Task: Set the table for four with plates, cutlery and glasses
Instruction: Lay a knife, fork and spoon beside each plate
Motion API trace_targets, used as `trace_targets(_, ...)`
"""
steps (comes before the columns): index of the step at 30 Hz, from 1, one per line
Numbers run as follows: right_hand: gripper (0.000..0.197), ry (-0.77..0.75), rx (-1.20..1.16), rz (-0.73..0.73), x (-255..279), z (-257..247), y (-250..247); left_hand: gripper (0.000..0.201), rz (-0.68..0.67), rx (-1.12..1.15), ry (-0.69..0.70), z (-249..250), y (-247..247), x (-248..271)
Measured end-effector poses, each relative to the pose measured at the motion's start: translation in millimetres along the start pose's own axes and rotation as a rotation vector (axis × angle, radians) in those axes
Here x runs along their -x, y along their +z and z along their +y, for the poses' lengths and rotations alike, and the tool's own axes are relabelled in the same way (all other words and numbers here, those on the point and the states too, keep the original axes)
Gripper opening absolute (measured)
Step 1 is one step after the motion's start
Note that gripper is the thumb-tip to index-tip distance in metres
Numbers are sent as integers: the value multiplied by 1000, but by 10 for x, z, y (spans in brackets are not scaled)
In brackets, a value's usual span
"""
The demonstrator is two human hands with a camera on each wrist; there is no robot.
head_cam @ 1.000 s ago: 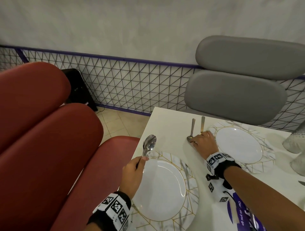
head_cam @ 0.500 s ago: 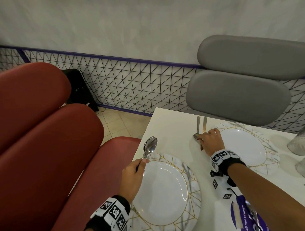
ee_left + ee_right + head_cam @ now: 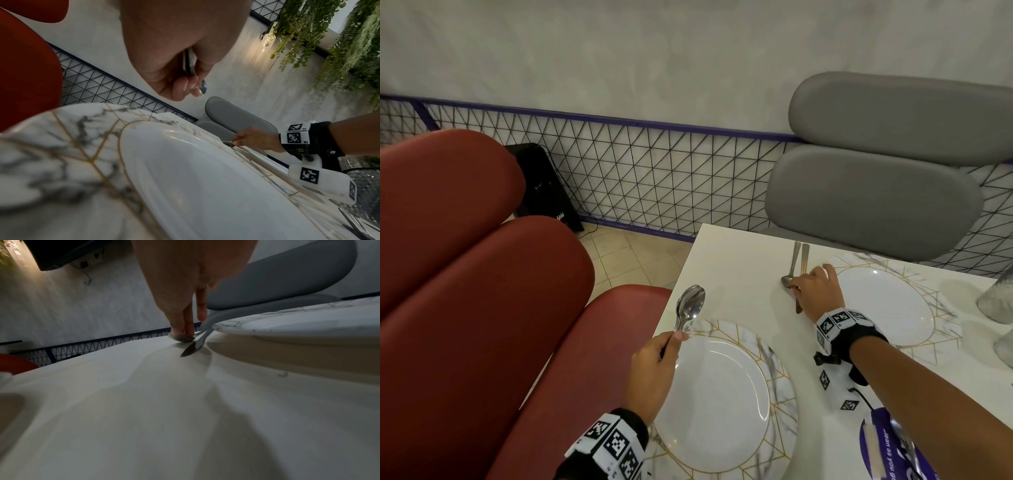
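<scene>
Left hand point(image 3: 654, 373) grips two stacked spoons point(image 3: 690, 306) by the handles, above the near plate's point(image 3: 779, 407) edge. Right hand point(image 3: 816, 291) presses straight fingers on one spoon point(image 3: 791, 270) lying beside a knife point(image 3: 804, 260), left of the far plate point(image 3: 887, 305). Two glasses point(image 3: 996, 301) stand at the right edge.

From the left wrist, curled fingers point(image 3: 180, 86) hold both handles.

From the right wrist, two fingertips point(image 3: 180, 331) touch the spoon's bowl.

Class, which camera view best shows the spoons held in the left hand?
The head view: the spoons show bowl and neck above the left hand. The left wrist view shows only handle edges and a bowl tip past the fingers. The right wrist view shows none.
</scene>
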State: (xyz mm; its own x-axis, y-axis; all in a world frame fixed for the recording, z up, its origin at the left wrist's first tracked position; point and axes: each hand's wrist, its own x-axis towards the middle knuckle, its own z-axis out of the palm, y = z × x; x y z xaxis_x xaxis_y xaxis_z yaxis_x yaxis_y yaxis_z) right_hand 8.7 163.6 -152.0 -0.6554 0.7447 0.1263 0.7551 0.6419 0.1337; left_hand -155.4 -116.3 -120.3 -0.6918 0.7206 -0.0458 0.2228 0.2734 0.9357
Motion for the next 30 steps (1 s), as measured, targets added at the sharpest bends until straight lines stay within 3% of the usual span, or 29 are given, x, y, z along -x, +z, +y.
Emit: trace_targets(30,35,-1,-23,-26,36,12,-100,22,11,-25,-10,-100,39,-20)
